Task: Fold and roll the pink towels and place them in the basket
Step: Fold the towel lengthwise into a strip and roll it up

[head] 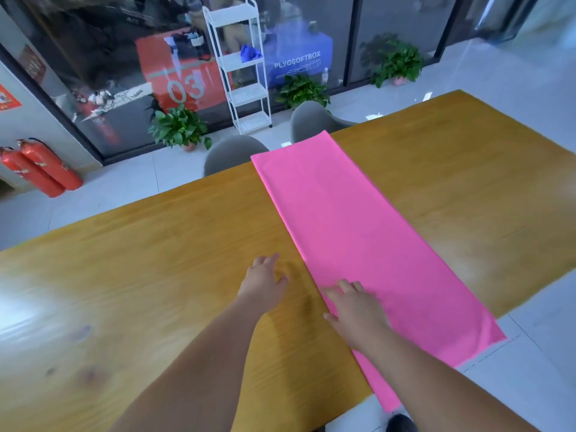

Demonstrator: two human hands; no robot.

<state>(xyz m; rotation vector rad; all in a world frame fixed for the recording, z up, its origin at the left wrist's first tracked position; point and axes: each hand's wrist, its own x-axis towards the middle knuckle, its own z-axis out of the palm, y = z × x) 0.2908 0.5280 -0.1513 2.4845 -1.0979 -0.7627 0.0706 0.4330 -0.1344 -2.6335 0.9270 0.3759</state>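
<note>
While the long pink towel lay flat across the wooden table, running from the far edge to the near edge, its near end hung past that near edge over the pale floor. The right forearm crossed this hanging part, so the towel's near left corner was hidden. The strip looked smooth and narrow; whether it was a single layer or folded double could not be told from above.

The right hand rested palm down on the towel close to its left long side, not far from the table's near edge, with fingers straight and spread, gripping nothing. The left hand was over bare wood just beside that same long side, apart from the cloth, its fingers loosely spread and empty. Blur smeared its fingertips, and whether it touched the tabletop or hovered above it could not be made out.

Both ends of the table were cut off by the frame. Beyond the far edge, two grey chairs showed only their backs. A dark shoe showed at the bottom of the frame below the right arm. Farther back stood a white shelf rack, potted plants and two red fire extinguishers, beside a glass wall with reflections that were hard to read.
</note>
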